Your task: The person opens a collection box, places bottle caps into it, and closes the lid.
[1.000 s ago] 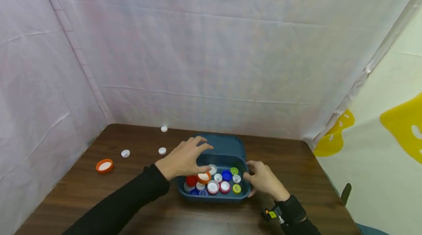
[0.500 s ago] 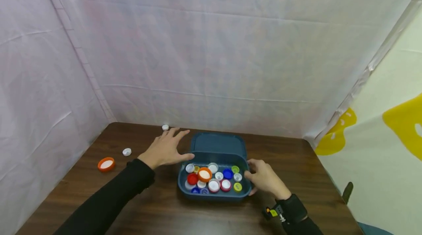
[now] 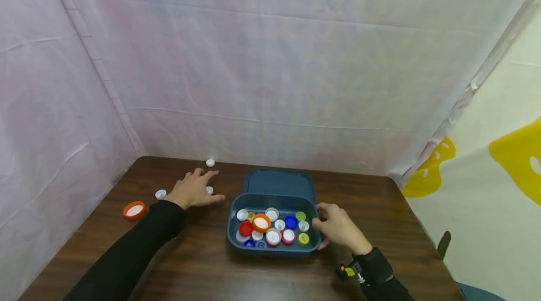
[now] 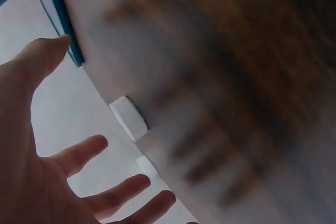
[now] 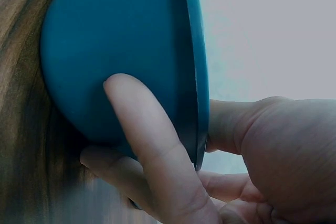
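Note:
My left hand (image 3: 192,190), its fingers spread and holding nothing, hovers over the table left of a blue box. Between its thumb and index finger a small white bottle cap (image 3: 209,190) shows on the tabletop; the left wrist view has that white cap (image 4: 129,118) beyond the fingers. My right hand (image 3: 338,228) grips the right end of the blue box (image 3: 274,253). In the right wrist view its fingers (image 5: 149,124) lie along the box's outer wall, the thumb over the rim. Inside are several caps, among them an orange cap (image 3: 261,223) and a red one (image 3: 245,228).
A white cap (image 3: 210,163) lies near the table's back edge. Left of my left hand are another white cap (image 3: 160,194) and an orange cap with a white inside (image 3: 134,211). The box's lid (image 3: 280,183) stands behind the box. White sheeting (image 3: 262,66) rises behind the table.
My left hand has moved left from above the box to the white cap on the table, fingers staying spread. My right hand keeps its grip on the box.

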Motion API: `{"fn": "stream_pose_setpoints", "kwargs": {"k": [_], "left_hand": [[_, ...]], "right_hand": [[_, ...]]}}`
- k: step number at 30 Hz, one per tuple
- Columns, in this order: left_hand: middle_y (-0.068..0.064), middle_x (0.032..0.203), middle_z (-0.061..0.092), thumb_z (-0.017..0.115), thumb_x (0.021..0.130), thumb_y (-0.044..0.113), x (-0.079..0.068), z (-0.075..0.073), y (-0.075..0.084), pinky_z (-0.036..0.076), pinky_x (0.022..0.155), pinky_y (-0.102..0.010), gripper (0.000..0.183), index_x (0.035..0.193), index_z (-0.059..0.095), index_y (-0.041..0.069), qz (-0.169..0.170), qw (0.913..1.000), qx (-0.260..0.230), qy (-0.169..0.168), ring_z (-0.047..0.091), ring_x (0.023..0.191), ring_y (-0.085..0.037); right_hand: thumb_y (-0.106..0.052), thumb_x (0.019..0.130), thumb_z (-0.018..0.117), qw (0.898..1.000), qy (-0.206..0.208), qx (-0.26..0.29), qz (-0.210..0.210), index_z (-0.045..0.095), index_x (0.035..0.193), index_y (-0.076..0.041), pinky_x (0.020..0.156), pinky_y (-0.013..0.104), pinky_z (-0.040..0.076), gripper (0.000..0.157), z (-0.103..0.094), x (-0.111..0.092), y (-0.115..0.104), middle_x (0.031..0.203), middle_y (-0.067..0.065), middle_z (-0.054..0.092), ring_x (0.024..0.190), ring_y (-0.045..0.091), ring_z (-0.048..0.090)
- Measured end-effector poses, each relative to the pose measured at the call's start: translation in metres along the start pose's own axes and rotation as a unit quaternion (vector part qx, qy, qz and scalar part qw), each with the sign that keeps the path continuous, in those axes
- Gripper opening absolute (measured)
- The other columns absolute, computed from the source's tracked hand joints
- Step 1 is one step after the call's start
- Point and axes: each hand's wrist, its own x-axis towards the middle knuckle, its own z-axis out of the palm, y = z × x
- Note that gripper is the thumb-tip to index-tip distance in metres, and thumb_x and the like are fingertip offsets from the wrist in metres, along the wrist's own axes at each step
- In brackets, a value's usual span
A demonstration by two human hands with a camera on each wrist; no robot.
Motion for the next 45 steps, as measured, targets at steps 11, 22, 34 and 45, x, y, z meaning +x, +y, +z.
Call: {"fn": "stream_pose_setpoints", "kwargs": {"k": [11,22,34,45], "left_hand": [[-0.036,0.16,0.056,0.083,0.103,0.058,0.002,0.002,0.002,0.056,0.112,-0.079,0.078,0.164,0.066,0.012,0.004,0.9992,0.033,-0.022,0.055,0.149,-0.063],[-0.027,0.127,0.073,0.087,0.101,0.014,0.005,0.0,0.005,0.063,0.107,-0.06,0.033,0.131,0.081,0.001,0.074,0.9965,0.031,0.02,0.072,0.123,-0.046],[-0.025,0.115,0.076,0.087,0.098,0.002,0.008,0.0,0.007,0.066,0.101,-0.057,0.016,0.113,0.083,0.001,0.085,0.9954,0.03,0.033,0.075,0.115,-0.045],[-0.021,0.116,0.077,0.085,0.103,0.005,0.007,-0.007,0.022,0.066,0.096,-0.054,0.015,0.117,0.082,0.002,0.093,0.9948,0.0,0.041,0.077,0.112,-0.039]], "right_hand": [[-0.007,0.109,0.07,1.0,0.005,-0.001,-0.007,0.057,0.16,0.013,0.058,0.048,0.069,0.057,0.002,0.002,0.003,0.131,0.033,0.081,0.06,0.03,0.081],[-0.006,0.108,0.071,1.0,0.007,-0.004,-0.009,0.061,0.156,0.011,0.057,0.047,0.069,0.052,0.002,0.002,0.004,0.126,0.028,0.083,0.061,0.028,0.081],[-0.006,0.107,0.071,1.0,0.01,-0.001,-0.01,0.062,0.155,0.011,0.057,0.047,0.069,0.052,0.002,0.001,0.003,0.127,0.029,0.083,0.063,0.027,0.081],[-0.006,0.107,0.071,1.0,0.011,-0.002,-0.006,0.061,0.156,0.011,0.057,0.046,0.069,0.053,0.002,0.002,0.004,0.127,0.028,0.083,0.061,0.027,0.08]]}}
